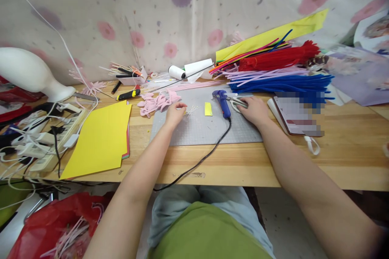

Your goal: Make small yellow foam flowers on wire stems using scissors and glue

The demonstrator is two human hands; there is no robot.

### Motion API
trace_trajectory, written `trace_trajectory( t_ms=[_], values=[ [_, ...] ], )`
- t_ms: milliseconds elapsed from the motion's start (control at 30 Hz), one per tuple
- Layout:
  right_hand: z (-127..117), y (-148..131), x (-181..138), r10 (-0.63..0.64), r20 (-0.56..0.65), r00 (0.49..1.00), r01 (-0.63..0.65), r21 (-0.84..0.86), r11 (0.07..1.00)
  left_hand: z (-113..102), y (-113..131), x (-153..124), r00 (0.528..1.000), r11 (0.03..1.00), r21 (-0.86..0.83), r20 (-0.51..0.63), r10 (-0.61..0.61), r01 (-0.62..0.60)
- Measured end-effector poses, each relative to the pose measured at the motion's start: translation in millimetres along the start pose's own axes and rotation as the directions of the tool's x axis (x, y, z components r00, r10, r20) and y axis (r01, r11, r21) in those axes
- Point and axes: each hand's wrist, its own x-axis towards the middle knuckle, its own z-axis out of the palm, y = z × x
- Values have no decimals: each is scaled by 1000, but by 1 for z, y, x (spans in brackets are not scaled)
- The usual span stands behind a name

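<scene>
My left hand (175,114) is closed in a pinch at a small bunch of thin white flower stamens (193,110), which fan out to the right over the grey cutting mat (188,135). My right hand (255,109) rests at the mat's right side, its fingers closed on the grey handles of a pair of scissors (237,104). Just left of the scissors lies a blue glue gun (224,105), its black cord running toward the table's front edge. Between the hands sits a small yellow piece (208,109). Pink fuzzy petal shapes (156,103) are heaped beyond my left hand.
Yellow sheets (100,137) lie on the left, near a crowded power strip (60,141). Red pipe cleaners (279,56) and blue ones (282,84) are piled at the back right. A notebook (294,113) lies right of the mat. A yellow-black cutter (128,94) sits behind the sheets.
</scene>
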Motion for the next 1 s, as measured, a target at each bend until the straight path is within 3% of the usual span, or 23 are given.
trace_trajectory(
  t_ms=[67,200,433,500,600,767,867,1000],
  values=[
    [0,0,0,2,-2,1000,-2,1,1000,2,0,1,1000,998,-55,4,-25,25],
    [0,0,-1,3,-7,1000,-3,2,1000,3,11,2,982,965,-183,36,-184,187],
    [1,0,-2,5,-18,1000,-5,15,1000,1,26,5,918,810,-433,222,-330,395],
    [1,-1,-2,9,-11,1000,-9,15,1000,1,28,5,913,791,-458,243,-327,405],
    [1,-1,-2,8,-2,1000,-8,4,1000,0,28,6,948,838,-445,185,-258,315],
    [2,-1,-2,14,-10,1000,-14,7,1000,2,21,14,992,977,-185,-53,-114,103],
    [2,0,-2,19,-20,1000,-18,14,1000,10,17,13,999,994,104,29,-25,22],
    [3,1,-2,8,-31,999,-8,23,1000,27,19,4,986,890,428,111,122,-158]
  ],
)
